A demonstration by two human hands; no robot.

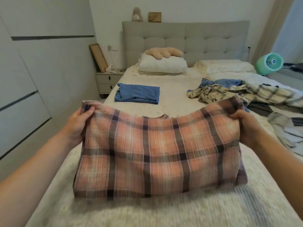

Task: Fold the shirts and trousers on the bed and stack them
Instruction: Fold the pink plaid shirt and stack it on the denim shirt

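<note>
At the far left stands a wall of pale wardrobe doors [24,66], and beyond them a small nightstand [107,82] sits beside the bed [172,89], with a framed board [98,57] leaning on the wall above it.

The left hand [78,123] holds the upper left corner of a pink plaid shirt [157,154]; its grip is a pinch, thumb over the cloth and fingers curled behind it. The shirt is lifted at its top edge and hangs stretched between both hands, while its lower part lies on the near end of the bed. It looks already doubled over, though the folds are blurred.

Farther up the bed, left of centre, a folded blue garment [137,95] lies flat on the cover. Behind it, at the headboard [185,40], a white pillow [162,64] carries a tan plush cushion [164,53].

The right hand [247,126] pinches the shirt's upper right corner, fingers closed round the fabric.

On the right side of the bed, just beyond that hand, lies an unfolded heap of clothes [262,102]: a cream plaid shirt [229,93] on top, blue cloth behind it, grey and dark pieces nearer. A green fan [270,63] stands at the far right, past the bed's edge.
</note>
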